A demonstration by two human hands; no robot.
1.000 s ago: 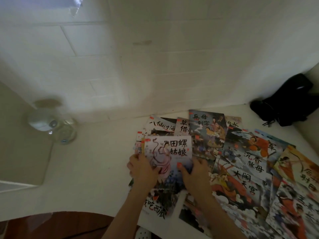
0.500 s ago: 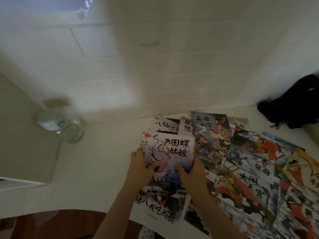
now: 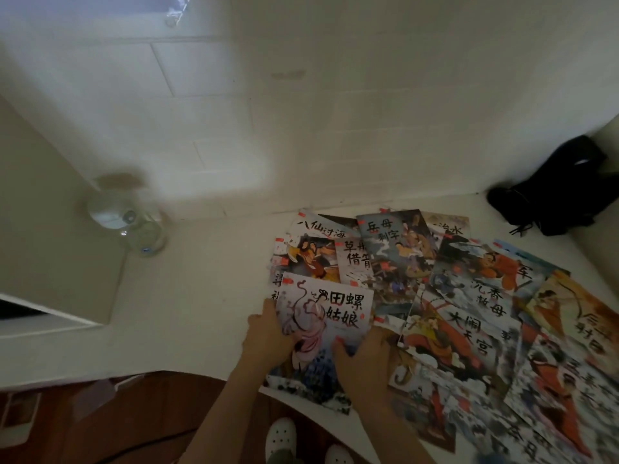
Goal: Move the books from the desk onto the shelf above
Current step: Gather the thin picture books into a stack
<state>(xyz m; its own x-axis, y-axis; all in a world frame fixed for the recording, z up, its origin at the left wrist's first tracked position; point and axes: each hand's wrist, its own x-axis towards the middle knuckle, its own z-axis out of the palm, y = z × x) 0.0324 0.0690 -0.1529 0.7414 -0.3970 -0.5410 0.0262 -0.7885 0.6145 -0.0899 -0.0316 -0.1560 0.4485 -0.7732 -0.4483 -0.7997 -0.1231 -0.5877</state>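
Glossy paper slides under my palms: since a second ago the pale book (image 3: 326, 316) with the pink-robed figure has come toward me and off the heap, so more of the covers behind it now show. My left hand (image 3: 268, 336) grips its left edge, fingers curled round the side, and my right hand (image 3: 363, 356) clamps its lower right corner, thumb on the cover. Both hands hold the same book, set apart by its width. I judge this to be the pick-up step: one book drawn free, nothing yet raised to the shelf, which this head view does not show.

That book is thin and soft-covered, white at the top with black brush characters, dark blue lower down. It lies over other books at the near edge of the white desk (image 3: 187, 313). The remaining books (image 3: 469, 313) fan out to the right in an overlapping spread, orange and grey-blue covers, many still to go. A black bag (image 3: 556, 185) sits in the far right corner, and a clear round thing (image 3: 130, 219) sits blurred at the far left.
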